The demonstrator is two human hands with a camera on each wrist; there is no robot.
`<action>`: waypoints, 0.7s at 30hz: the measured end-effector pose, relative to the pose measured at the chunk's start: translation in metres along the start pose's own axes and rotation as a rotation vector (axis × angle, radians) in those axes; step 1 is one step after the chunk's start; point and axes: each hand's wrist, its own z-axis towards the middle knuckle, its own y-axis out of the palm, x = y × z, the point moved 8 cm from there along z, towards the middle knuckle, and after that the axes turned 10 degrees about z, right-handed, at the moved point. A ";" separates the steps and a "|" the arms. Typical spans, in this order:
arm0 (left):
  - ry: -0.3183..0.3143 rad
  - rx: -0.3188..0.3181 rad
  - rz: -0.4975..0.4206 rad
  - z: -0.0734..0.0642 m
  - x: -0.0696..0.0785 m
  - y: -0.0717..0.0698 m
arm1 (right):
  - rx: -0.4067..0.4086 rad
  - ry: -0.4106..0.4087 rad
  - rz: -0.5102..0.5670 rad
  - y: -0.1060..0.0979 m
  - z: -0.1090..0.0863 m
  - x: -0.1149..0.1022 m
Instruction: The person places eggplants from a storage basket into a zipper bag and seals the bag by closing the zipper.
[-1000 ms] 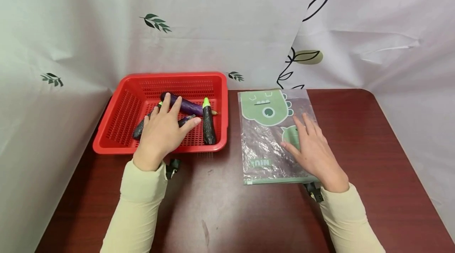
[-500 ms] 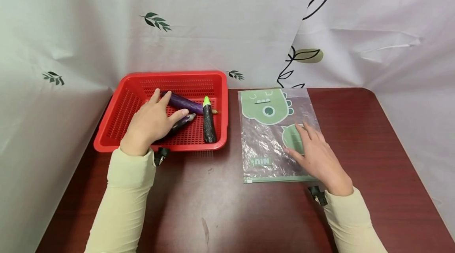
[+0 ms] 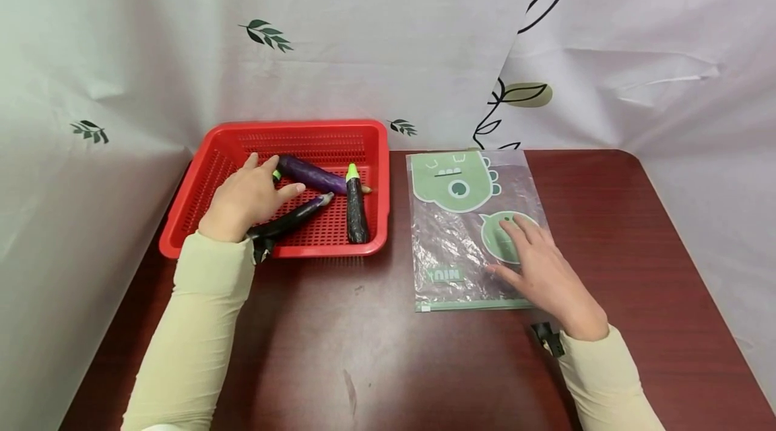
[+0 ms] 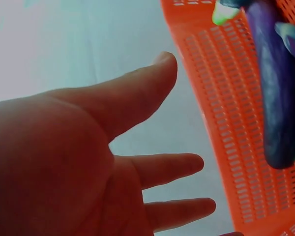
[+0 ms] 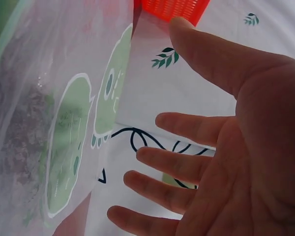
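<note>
Left hand (image 3: 245, 199) spread over the red basket (image 3: 327, 250), far-left corner of the desk (image 3: 364, 350); right hand (image 3: 548, 276) wide above the bag (image 3: 448, 236), a gap parting bag from basket!

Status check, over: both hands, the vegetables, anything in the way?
Left hand open, empty, over basket. Right hand open, empty, over bag. Eggplants and zucchini in basket. Left hand mostly hides one green-tipped vegetable.

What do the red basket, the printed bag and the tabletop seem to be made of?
Red basket: probably moulded plastic, slightly glossy; even slots pierce its walls.
Printed bag: likely thin plastic film, shiny; crinkled highlights, brown showing through.
Tabletop: wood or wood-look laminate, softly glossy; reddish-brown grain shows, but I can't tell which.
</note>
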 end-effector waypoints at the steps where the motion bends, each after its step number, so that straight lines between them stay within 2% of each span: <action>1: -0.003 -0.007 0.005 0.002 -0.002 0.000 | -0.009 0.000 0.002 0.001 -0.001 0.000; 13: -0.011 -0.084 0.056 0.019 -0.022 0.004 | -0.110 -0.024 -0.013 0.012 -0.010 0.001; 21: -0.006 -0.137 0.088 0.031 -0.031 0.009 | -0.096 -0.087 -0.019 0.015 -0.011 -0.001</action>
